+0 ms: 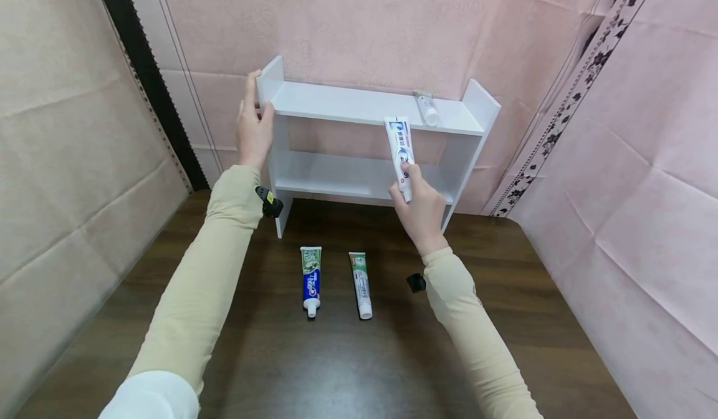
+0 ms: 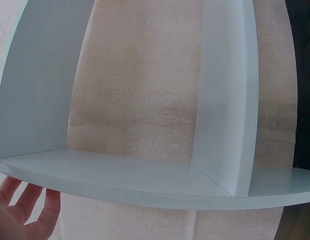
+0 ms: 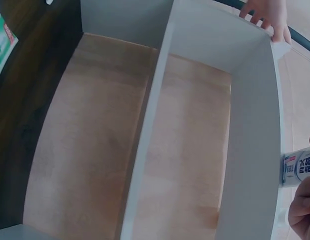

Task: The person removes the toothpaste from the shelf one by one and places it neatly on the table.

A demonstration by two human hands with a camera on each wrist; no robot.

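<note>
My right hand (image 1: 421, 210) holds a white toothpaste tube (image 1: 399, 144) up before a white two-tier shelf (image 1: 336, 101), thumb and fingers clamped on it near its capped end. The tube's wide flat end points up and away from me, in front of the upper board near its right end; whether it touches the board I cannot tell. Just beyond, a smaller pale tube (image 1: 427, 108) lies on that upper board, cap toward the front.

At the opposite end, my left hand (image 1: 255, 126) touches the shelf's left side panel (image 1: 272, 81), fingers apart, tips against its outer face, as the left wrist view shows.

Below, on the dark wooden table (image 1: 336, 363), two more tubes lie side by side and apart, caps toward me: a blue-and-green tube (image 1: 311, 275) on the left, a green-and-white tube (image 1: 361, 285) on the right. Both stand well clear of my hands, in front of the shelf.

Pale yellow sleeves (image 1: 224, 238) cover my arms, and a small black device (image 1: 269, 202) sits at my left wrist. Pink patterned cloth (image 1: 381, 26) hangs behind the shelf.
</note>
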